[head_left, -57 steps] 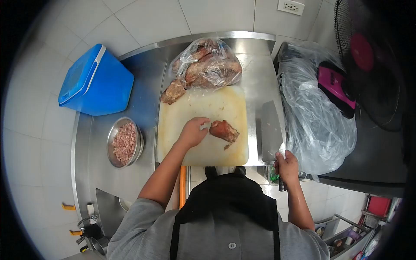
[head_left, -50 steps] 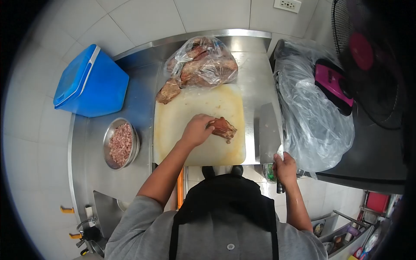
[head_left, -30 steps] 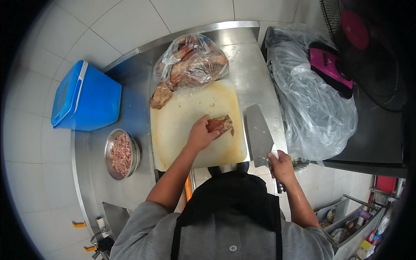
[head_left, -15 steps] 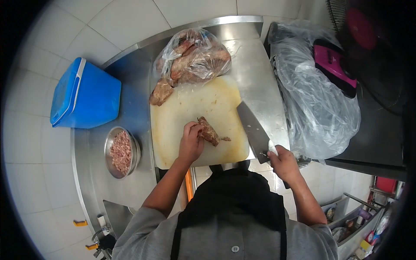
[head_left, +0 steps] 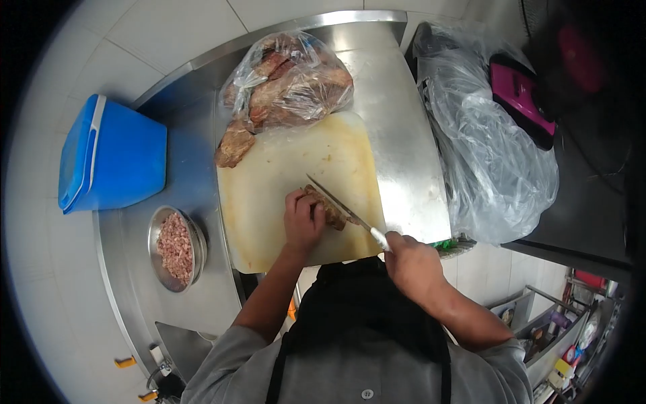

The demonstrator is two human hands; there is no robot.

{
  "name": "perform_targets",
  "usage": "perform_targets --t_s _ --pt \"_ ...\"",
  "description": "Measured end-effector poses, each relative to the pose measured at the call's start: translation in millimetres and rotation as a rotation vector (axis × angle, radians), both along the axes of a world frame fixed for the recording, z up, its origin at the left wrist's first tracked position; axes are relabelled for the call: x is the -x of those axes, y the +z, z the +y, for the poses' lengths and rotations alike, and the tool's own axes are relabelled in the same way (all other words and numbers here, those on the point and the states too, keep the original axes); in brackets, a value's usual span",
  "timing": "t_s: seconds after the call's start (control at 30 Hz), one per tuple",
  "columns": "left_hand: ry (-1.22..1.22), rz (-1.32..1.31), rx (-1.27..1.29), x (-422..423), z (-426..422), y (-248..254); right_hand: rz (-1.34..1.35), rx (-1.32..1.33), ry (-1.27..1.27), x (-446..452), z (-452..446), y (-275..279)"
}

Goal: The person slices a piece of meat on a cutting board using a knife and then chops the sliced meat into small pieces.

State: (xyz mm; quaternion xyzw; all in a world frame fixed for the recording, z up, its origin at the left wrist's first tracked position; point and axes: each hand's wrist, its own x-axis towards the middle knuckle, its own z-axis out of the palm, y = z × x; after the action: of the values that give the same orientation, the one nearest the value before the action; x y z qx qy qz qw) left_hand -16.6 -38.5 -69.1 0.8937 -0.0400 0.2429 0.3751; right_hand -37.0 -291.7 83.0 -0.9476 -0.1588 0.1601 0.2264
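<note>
The left hand [head_left: 304, 222] held a piece of meat [head_left: 334, 219] near the cutting board's [head_left: 303, 156] front edge; the right hand [head_left: 415, 269] held a cleaver [head_left: 340, 203] slanting along it. Bagged meat [head_left: 293, 87] lay toward the counter's [head_left: 404, 128] back edge, a bowl [head_left: 199, 253] toward its left.

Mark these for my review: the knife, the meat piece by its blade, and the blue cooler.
Knife [head_left: 346, 208]: head view, on the blade.
Meat piece [head_left: 332, 216]: head view, on its uncovered part.
Blue cooler [head_left: 128, 158]: head view, on its side wall.
</note>
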Motion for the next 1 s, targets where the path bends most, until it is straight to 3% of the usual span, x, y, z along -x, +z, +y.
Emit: perform_targets --t_s 0.27,0.53,0.8,1.0 --pt "0.096 -0.059 -0.021 -15 -10 -8 0.113 0.087 0.041 9 6 19" --pt "0.059 0.058 0.021 -5 -10 -10 0.213 0.232 0.14 -3 28 23" --pt "0.117 0.071 -0.061 -9 -8 -14 0.065 0.33 0.201 -17 61 13" --pt "0.091 0.124 0.024 -6 -9 -16 0.013 0.293 0.146 -32 83 3"
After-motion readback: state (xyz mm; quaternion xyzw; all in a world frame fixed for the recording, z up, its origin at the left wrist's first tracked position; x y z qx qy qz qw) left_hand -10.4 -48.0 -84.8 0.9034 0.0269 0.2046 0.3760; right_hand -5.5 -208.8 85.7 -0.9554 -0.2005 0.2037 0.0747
